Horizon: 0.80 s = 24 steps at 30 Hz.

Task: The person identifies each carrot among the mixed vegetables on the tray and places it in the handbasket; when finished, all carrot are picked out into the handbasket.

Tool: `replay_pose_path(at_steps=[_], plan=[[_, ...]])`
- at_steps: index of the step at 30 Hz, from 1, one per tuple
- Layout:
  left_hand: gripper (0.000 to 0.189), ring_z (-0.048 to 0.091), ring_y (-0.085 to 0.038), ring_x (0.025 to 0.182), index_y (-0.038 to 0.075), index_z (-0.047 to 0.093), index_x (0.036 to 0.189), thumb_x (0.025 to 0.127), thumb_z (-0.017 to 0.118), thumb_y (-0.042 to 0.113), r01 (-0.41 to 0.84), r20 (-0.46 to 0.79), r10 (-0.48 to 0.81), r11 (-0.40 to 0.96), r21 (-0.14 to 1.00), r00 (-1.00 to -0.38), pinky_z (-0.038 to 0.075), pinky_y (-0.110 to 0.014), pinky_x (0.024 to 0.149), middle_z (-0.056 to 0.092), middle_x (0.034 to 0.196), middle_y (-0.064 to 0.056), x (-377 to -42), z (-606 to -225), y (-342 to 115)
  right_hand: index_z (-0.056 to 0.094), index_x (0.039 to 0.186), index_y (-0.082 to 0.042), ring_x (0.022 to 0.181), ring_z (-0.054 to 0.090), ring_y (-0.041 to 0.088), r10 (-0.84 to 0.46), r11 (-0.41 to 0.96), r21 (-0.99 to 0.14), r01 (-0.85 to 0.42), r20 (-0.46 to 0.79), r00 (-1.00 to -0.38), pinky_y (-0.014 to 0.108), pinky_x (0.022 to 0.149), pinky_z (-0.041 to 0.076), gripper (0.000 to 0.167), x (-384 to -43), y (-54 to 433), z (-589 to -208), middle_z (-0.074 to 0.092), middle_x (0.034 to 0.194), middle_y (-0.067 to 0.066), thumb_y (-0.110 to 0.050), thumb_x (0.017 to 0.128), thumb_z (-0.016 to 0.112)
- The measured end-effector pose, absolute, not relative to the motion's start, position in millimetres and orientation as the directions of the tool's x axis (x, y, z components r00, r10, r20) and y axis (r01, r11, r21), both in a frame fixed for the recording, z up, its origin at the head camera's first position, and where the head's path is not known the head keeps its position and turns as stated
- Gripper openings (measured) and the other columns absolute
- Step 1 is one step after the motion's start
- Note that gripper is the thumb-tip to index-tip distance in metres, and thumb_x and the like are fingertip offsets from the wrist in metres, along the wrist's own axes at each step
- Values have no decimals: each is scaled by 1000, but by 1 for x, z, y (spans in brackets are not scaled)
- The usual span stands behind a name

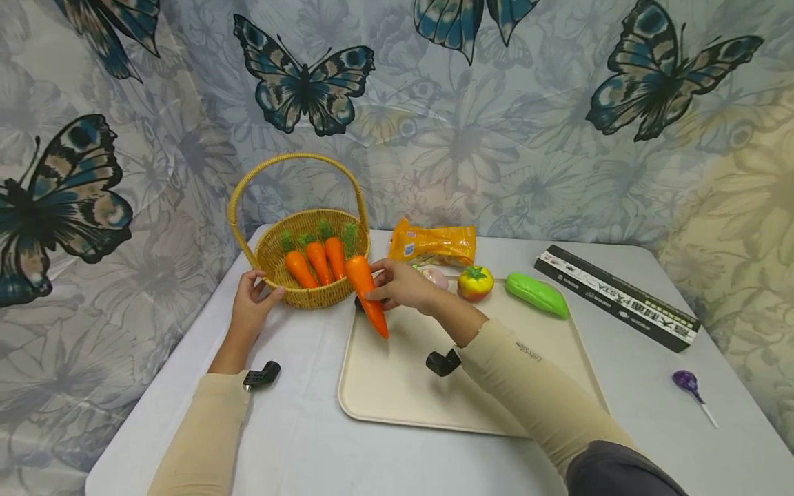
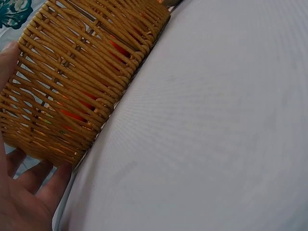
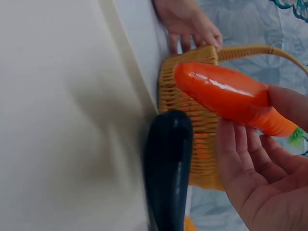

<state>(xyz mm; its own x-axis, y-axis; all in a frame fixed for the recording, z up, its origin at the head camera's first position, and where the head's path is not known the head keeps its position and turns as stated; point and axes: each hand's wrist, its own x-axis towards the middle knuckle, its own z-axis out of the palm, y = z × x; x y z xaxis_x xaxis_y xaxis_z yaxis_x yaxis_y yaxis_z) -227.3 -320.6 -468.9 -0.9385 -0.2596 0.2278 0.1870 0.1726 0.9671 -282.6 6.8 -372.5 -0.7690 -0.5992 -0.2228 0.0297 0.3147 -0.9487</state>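
Observation:
My right hand holds an orange toy carrot between thumb and fingers, its narrow tip slanting down over the tray's left edge. Just left of it stands a yellow wicker basket with a tall arched handle. Inside lie several carrots with green tops. My left hand grips the basket's near left side; the left wrist view shows the thumb and fingers spread around the woven wall. Below the held carrot, a dark glossy elongated thing like an eggplant lies by the tray edge, mostly hidden in the head view.
A cream tray carries a red-and-yellow tomato-like fruit, a pinkish bulb and a green vegetable. Behind lies an orange packet. To the right are a black pasta box and a purple lollipop.

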Motion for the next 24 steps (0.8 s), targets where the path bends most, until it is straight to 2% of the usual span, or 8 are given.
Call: replay_pose_path(at_steps=[10,16,20,24], plan=[[59,26,-35,141,-7,31,133,90,70,5,205,247,-253,181,962,-935,34,-50,107,16,159,-14,-229,-473,-323,46,135,-4,90,61,26,-630,232,-972,26,-171,-758,45,77,57,56,-312,-43,-356,53,110,16,-7,87,73],[57,22,-39,142,-9,30,131,90,68,2,211,244,-233,159,965,-941,32,-51,108,12,159,-19,-222,-457,-324,43,138,-4,97,60,28,-637,114,-986,124,-168,-753,48,83,55,57,-329,-70,-347,53,117,16,-7,89,72],[59,20,-41,142,-10,28,132,91,68,6,198,234,-217,174,965,-948,32,-51,108,9,159,-20,-218,-449,-321,43,138,-5,98,60,29,-627,108,-980,166,-197,-753,52,92,49,57,-337,-79,-345,55,118,14,-8,89,71],[60,22,-39,142,-11,28,132,91,68,7,182,216,-211,171,968,-953,32,-51,108,10,159,-19,-217,-450,-315,43,137,-7,96,59,27,-597,122,-977,176,-214,-773,51,91,50,56,-345,-80,-348,55,117,13,-7,89,71]])
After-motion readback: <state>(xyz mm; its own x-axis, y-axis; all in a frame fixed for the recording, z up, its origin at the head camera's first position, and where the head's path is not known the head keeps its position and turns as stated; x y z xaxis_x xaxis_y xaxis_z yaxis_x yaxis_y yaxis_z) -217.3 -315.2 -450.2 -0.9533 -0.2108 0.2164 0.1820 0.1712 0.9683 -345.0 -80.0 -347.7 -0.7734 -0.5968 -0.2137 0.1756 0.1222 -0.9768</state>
